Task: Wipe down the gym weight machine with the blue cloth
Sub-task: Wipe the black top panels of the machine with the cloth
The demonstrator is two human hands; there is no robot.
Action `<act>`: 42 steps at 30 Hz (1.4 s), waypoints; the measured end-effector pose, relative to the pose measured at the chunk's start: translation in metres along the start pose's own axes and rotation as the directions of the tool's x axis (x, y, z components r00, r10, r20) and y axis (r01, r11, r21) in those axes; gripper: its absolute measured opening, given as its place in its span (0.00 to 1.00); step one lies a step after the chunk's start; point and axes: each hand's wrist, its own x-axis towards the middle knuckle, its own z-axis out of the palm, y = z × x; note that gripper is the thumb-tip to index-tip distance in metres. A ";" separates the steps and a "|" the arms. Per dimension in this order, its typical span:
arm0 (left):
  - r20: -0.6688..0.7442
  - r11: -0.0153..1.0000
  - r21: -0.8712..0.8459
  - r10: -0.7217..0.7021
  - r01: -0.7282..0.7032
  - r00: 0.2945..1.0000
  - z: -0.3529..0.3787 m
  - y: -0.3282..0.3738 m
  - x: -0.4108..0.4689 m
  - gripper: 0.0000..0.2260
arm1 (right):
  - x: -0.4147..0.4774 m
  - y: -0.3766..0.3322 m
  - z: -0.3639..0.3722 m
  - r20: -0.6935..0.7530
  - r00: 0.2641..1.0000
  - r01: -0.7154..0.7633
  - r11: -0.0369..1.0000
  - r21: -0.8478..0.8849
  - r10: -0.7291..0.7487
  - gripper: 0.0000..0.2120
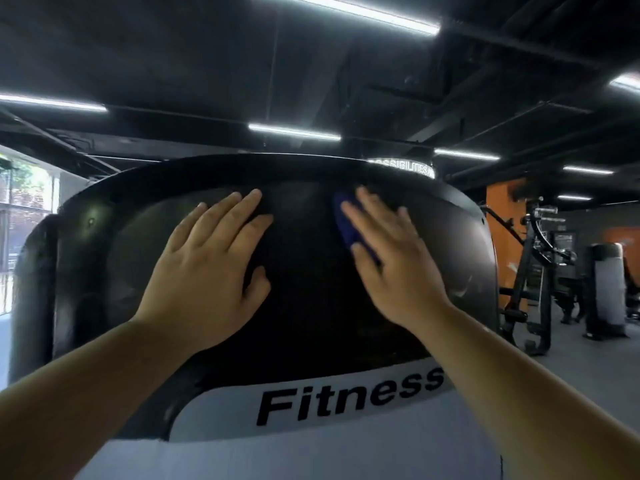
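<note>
Pressing the blue cloth (346,220) flat under my right hand (391,258), fingers straight and slightly apart, I have it at one o'clock on the dark upper panel (304,317) of the weight machine (86,271). My left hand (211,258) braces bare at ten o'clock, fingers straight and nearly together. I judge the job is early: the white Fitness band (346,452) at six o'clock likely awaits wiping, though blur hides any dirt.

Weight machine (304,306): dark, curved shroud, upright, glossy black upper panel above a white band lettered "Fitness". Blue cloth (346,223): small, seemingly folded, pressed flat against the upper panel right of centre, mostly hidden under the right hand (398,258).
</note>
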 end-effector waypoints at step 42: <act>0.143 0.955 -0.152 0.278 -0.256 0.950 0.010 -0.086 -0.140 0.26 | -0.111 -0.200 0.118 0.012 0.898 -0.428 0.866 0.258 0.440 0.33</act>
